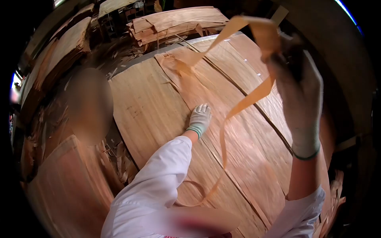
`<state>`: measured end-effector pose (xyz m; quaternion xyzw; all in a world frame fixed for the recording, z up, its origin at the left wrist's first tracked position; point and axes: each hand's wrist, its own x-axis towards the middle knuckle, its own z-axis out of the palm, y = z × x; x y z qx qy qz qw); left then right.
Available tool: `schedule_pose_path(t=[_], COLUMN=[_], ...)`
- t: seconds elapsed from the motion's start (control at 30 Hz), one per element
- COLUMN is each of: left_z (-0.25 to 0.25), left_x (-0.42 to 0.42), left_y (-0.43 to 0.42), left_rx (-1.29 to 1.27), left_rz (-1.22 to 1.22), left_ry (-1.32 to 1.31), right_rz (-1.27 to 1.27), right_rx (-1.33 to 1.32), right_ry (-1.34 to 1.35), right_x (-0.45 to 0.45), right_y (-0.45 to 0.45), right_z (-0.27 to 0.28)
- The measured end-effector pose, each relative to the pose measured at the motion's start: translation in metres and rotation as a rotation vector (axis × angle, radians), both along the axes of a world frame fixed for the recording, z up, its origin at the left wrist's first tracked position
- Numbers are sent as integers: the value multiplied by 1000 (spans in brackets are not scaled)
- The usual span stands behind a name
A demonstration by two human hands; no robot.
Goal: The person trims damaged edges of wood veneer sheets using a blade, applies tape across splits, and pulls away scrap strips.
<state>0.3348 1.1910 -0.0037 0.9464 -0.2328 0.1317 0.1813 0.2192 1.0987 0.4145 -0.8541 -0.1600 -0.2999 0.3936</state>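
My left hand, in a white glove with a green cuff, lies on the broad wood veneer sheets, its fingers flat near a seam. On the right, my gloved right hand is raised above the sheets, closed round a long, thin orange-brown veneer strip. The strip loops up and leftward from the hand, and another length hangs down in a curl toward my body. Something dark shows at the fingers of my right hand, too blurred to name. Long dark gaps run between the sheets.
Stacked veneer stands beyond the far edge. More stacks are at the upper left, and another pile is at the lower left. Torn scraps lie between that pile and my sheets. A blurred oval covers part of the left side.
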Motion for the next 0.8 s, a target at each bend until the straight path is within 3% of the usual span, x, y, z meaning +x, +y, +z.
schedule_pose_path(t=[0.1,0.2,0.3,0.4,0.43,0.53,0.6,0.63,0.7,0.73,0.8], left_z=[7,7,12,36,46,61,13,49,88,60,34], left_x=[-3,-2,0,6,10,12,23,9,-7,-3,-15], left_y=[0,-1,-3,-4,-4,11,41,56,81,103,138], left_rx=[27,44,120,205,231,169,363,559,577,539,863], left_rz=[9,19,19,-26,-45,25,175,199,136,6,-302], left_ry=[1,-2,48,251,337,162,-406,-153,191,-22,1], right_rz=[-219,-643,-436,-170,-307,-294,-95,-160,-476,-722,-1024], right_rx=[-202,-875,-1069,-944,-941,-431,221,321,215,6,-434], right_ry=[-55,-248,-589,-683,-620,-351,-151,-159,-197,-211,-144], right_x=[-34,-72,-95,-106,-135,-235,-306,-339,-376,-380,-409], right_y=[-7,-31,-61,-76,-83,-107,-129,-143,-143,-131,-123], right_z=[25,37,56,74,70,49,27,21,6,-3,-13])
